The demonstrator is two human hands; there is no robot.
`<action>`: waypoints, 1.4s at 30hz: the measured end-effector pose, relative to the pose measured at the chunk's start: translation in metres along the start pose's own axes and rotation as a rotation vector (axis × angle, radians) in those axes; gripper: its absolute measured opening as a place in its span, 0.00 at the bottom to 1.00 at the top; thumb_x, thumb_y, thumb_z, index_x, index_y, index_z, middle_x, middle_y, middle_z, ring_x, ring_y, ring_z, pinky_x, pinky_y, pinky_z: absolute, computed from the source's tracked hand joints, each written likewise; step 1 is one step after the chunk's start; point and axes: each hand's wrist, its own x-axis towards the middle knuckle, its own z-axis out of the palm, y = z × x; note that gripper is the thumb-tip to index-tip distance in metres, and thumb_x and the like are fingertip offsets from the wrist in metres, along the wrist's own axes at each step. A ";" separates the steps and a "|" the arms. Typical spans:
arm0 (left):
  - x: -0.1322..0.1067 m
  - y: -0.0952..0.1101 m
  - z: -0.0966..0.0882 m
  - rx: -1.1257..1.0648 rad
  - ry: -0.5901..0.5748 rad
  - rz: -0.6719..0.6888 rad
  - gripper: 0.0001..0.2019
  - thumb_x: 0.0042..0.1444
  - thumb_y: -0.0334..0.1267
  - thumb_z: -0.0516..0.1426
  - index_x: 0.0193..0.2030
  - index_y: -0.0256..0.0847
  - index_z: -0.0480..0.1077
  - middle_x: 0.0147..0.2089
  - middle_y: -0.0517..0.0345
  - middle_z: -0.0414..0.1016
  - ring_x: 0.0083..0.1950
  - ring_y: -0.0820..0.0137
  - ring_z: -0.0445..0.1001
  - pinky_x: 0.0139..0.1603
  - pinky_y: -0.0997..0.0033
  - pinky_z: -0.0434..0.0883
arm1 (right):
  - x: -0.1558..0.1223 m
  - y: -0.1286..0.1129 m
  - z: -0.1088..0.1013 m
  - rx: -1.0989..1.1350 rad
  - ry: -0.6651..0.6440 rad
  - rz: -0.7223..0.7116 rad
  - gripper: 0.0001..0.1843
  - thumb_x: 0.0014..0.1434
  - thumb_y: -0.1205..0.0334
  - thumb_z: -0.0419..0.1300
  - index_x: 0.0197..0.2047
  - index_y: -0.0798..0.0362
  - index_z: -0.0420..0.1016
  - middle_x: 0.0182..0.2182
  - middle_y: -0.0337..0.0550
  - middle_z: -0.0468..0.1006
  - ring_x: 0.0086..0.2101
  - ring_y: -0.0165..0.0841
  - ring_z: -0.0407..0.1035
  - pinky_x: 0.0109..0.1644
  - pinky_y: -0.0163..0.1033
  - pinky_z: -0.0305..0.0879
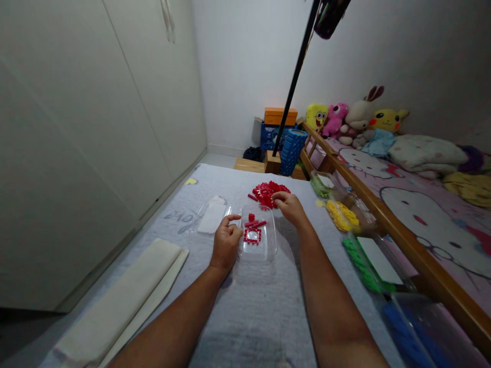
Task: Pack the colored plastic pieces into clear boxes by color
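A clear plastic tray [268, 249] lies on the grey mat in front of me, holding a small red brick frame [252, 235] and a few loose red pieces. My left hand [225, 243] rests at the tray's left edge, fingers curled, thumb and forefinger pinched at the rim. A pile of red bricks [265, 191] lies just beyond the tray. My right hand [289, 206] reaches into that pile, fingers pinched on a red piece.
A clear lid with white paper [212, 215] lies left of the tray, a folded cream cloth [126, 296] nearer me. Trays of yellow [341, 214], green [360, 263] and blue [406, 327] bricks line the wooden bed rail [402, 240] on the right. A black pole [293, 84] stands behind.
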 end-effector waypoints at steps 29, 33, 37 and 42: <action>-0.001 -0.001 -0.001 -0.003 -0.010 0.016 0.17 0.50 0.36 0.58 0.48 0.40 0.67 0.18 0.75 0.50 0.20 0.78 0.47 0.23 0.78 0.49 | -0.004 0.020 0.024 -0.554 0.006 0.020 0.11 0.58 0.66 0.60 0.45 0.51 0.80 0.45 0.47 0.79 0.45 0.40 0.65 0.52 0.43 0.58; -0.001 -0.004 -0.002 0.009 -0.016 0.030 0.16 0.53 0.38 0.58 0.48 0.40 0.66 0.18 0.74 0.51 0.21 0.78 0.48 0.23 0.78 0.50 | -0.007 0.018 0.030 -0.582 0.027 0.042 0.07 0.59 0.61 0.63 0.41 0.51 0.78 0.42 0.45 0.79 0.42 0.39 0.64 0.48 0.42 0.58; -0.001 -0.005 -0.002 -0.014 -0.024 0.019 0.16 0.55 0.43 0.59 0.48 0.40 0.67 0.19 0.73 0.53 0.20 0.77 0.50 0.23 0.78 0.50 | -0.007 0.016 0.031 -0.571 0.038 0.065 0.05 0.59 0.61 0.63 0.39 0.51 0.78 0.39 0.46 0.79 0.41 0.39 0.64 0.47 0.42 0.57; -0.001 -0.006 -0.001 -0.042 -0.004 0.011 0.15 0.55 0.43 0.58 0.47 0.41 0.67 0.20 0.73 0.53 0.20 0.77 0.51 0.24 0.79 0.52 | -0.007 0.017 0.033 -0.548 0.049 0.089 0.07 0.57 0.65 0.63 0.41 0.52 0.77 0.37 0.46 0.79 0.40 0.38 0.65 0.48 0.42 0.58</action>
